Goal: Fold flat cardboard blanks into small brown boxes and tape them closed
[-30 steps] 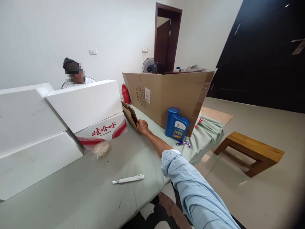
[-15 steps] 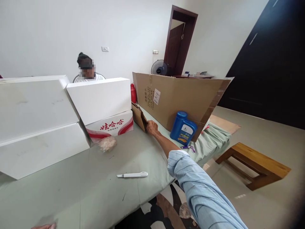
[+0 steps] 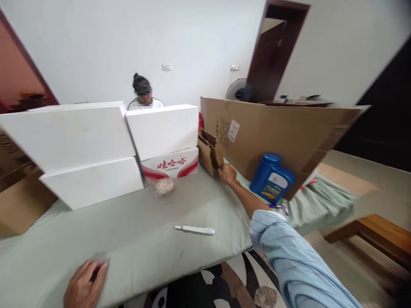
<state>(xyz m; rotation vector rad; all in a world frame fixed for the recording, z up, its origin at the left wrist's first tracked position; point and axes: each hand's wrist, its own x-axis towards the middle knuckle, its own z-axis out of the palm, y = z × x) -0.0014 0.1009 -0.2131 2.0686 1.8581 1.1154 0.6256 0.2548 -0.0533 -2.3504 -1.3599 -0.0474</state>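
Observation:
My right hand (image 3: 227,173) reaches far across the pale green table cover (image 3: 138,222) and grips the lower edge of a small folded cardboard piece (image 3: 209,152), which leans beside a red-and-white printed carton (image 3: 170,164). My left hand (image 3: 84,284) rests at the near edge of the cover, fingers curled against the cloth, with nothing visibly in them. A white utility knife (image 3: 194,229) lies on the cover between the two hands.
White foam boxes (image 3: 73,141) stack at the left, above a brown carton (image 3: 19,201). A large cardboard sheet (image 3: 282,132) stands upright at the right with a blue jug (image 3: 271,178) against it. A person (image 3: 143,94) sits behind the boxes. A wooden bench (image 3: 375,235) stands on the floor.
The view has swung left, bringing more white boxes and a brown carton into sight. My left hand has come fully into view at the near table edge. My right hand stays on the cardboard piece.

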